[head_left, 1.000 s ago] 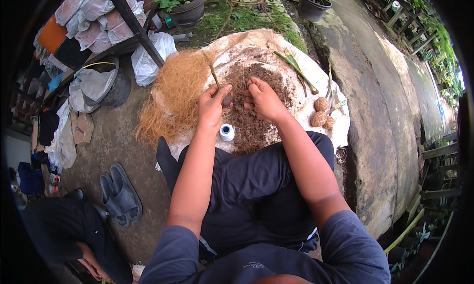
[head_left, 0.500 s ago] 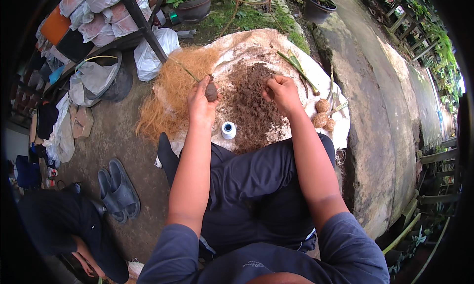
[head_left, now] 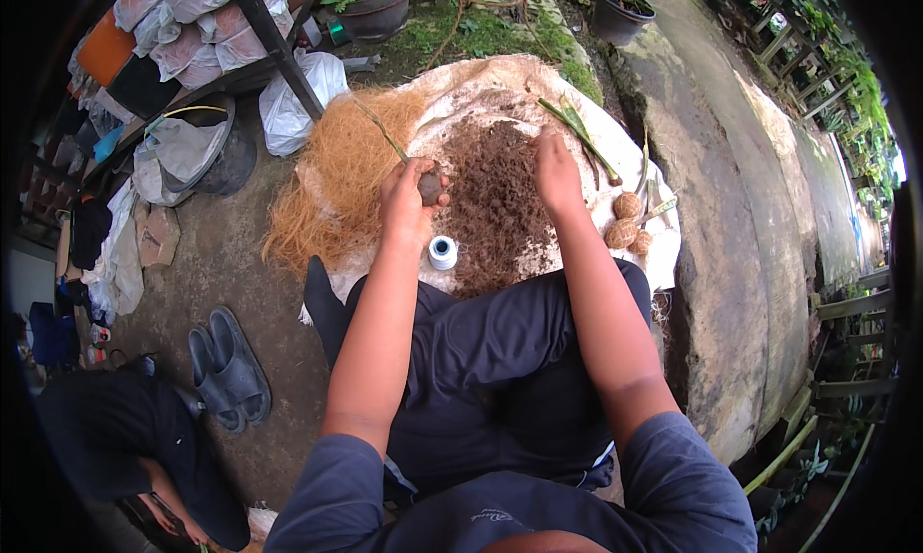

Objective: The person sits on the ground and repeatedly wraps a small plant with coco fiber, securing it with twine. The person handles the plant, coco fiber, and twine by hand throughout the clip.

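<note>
The left hand (head_left: 406, 205) has its fingers wrapped around a small, dark brown, round ball of soil (head_left: 430, 188). A long, thin green stem (head_left: 383, 133) sticks up from the ball and leans to the left. The ball is over the sheet, between the fluffy heap of orange-brown stringy fibre (head_left: 351, 154) and the loose heap of dark brown, crumbly soil (head_left: 490, 202).

The right hand (head_left: 560, 176) is at the right side of the soil heap, apart from the left hand. Its fingers are bent, and I cannot tell if they pinch anything.

Both heaps are on a big, off-white, rumpled cloth sheet (head_left: 524, 77). A small white spool of thread (head_left: 443, 254) stands just below the left hand, near the person's dark trousers (head_left: 481, 346). On the right of the sheet are three round brown balls with pale lines (head_left: 620, 233), close together. Long, flat green leaves (head_left: 582, 130) lie above them, near the right hand.
</note>
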Demonstrator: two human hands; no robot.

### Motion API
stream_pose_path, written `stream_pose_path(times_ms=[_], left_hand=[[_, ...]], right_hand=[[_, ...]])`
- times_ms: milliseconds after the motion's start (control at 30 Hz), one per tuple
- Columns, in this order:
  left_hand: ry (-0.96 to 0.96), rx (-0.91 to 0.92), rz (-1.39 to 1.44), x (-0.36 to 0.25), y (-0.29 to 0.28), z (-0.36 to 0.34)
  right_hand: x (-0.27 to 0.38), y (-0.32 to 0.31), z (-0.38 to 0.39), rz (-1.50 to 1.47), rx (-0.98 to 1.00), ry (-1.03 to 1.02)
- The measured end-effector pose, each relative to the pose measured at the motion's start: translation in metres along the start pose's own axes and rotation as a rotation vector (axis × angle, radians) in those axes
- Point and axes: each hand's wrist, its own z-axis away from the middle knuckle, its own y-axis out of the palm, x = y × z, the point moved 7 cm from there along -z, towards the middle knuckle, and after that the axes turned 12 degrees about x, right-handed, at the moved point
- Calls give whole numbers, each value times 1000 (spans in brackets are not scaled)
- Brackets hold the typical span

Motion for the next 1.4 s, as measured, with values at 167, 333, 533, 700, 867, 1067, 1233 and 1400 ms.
stream_pose_path(times_ms=[167,333,533,700,867,1067,1233,1400], left_hand=[[-38,64,-5,-2,2,2],[-94,162,45,2,9,3],[-155,226,5,12,21,3],[-187,247,-159,16,26,7],[-200,282,-159,19,33,10],[-150,311,-129,18,30,7],[-121,389,-61,17,40,6],[-76,309,77,13,47,11]], right_hand=[[-7,59,52,420,914,208],[19,32,34,499,614,86],[25,27,32,127,321,-145],[61,52,51,-347,627,-244],[47,53,43,-221,520,-160],[32,47,30,-198,415,-188],[29,46,25,-101,323,-259],[62,69,47,-264,493,-386]])
